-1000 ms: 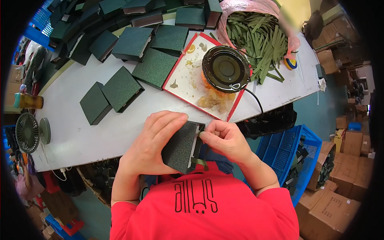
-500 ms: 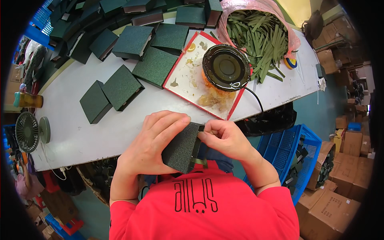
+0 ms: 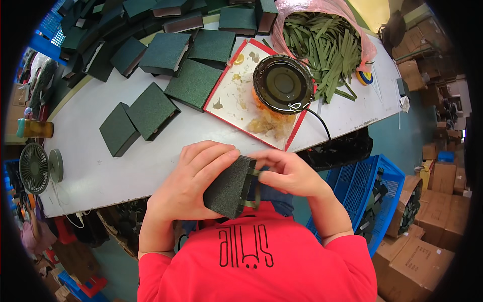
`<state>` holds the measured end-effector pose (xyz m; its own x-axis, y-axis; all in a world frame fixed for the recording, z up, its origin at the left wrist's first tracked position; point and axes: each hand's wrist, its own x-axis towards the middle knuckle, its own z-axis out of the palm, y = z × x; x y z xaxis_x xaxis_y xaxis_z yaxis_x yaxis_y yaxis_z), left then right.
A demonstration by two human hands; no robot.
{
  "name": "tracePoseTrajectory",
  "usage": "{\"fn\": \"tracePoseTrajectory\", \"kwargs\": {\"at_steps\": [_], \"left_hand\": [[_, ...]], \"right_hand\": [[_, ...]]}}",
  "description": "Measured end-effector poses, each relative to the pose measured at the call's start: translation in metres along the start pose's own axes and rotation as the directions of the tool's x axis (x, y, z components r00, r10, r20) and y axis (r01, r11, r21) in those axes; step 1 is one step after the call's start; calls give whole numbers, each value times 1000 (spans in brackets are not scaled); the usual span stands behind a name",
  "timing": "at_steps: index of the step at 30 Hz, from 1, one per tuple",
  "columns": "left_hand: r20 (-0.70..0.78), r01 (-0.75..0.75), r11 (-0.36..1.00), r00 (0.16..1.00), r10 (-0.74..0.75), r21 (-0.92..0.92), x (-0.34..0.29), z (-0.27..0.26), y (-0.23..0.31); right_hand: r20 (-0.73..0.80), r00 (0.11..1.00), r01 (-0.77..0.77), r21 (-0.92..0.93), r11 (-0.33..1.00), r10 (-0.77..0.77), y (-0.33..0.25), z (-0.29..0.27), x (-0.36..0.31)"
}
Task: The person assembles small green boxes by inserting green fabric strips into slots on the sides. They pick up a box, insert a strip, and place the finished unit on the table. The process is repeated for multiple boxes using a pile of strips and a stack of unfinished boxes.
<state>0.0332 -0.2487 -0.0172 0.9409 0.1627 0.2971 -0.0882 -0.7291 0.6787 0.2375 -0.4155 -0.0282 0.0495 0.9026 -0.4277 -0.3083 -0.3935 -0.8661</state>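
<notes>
— Any change at the dark green box (image 3: 226, 189)?

— Yes. See the right hand (image 3: 289, 173) eased out of its tight pinch by the open side, with fingers now partly spread. See more of the green ribbon (image 3: 251, 204) too, now out at both the upper and lower end of that side.

— Meaning for the work?

— Probably past the close fiddling at the upper end and onto the ribbon itself. Cannot tell whether fixed.

— And the grip?

— On the left hand (image 3: 188, 173), wrapped firmly around the box, just off the table's near edge, before the red shirt (image 3: 312, 251). On the right, thumb against the ribbon; cannot tell whether pinching.

— Now count.

— In hand, one box. Nearest on the white table (image 3: 90, 176), two boxes (image 3: 154, 111); beyond, many more, too overlapped to total. Then one pot (image 3: 284, 83), one red-edged board (image 3: 236, 100) under it, one pink bag (image 3: 369, 55) of uncountable green strips (image 3: 324, 55), one tape roll (image 3: 366, 78), one fan (image 3: 34, 163). At right, one blue crate (image 3: 347, 186).
</notes>
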Motion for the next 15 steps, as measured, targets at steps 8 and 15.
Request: {"fn": "tracePoseTrajectory", "kwargs": {"at_steps": [8, 15], "left_hand": [[17, 47, 998, 999, -47, -29, -1, 1, 0], [-66, 92, 996, 994, -92, -12, -14, -2, -8]], "right_hand": [[-213, 946, 323, 653, 685, -243, 23, 15, 2], [-123, 412, 545, 827, 136, -903, -45, 2, -67]]}}
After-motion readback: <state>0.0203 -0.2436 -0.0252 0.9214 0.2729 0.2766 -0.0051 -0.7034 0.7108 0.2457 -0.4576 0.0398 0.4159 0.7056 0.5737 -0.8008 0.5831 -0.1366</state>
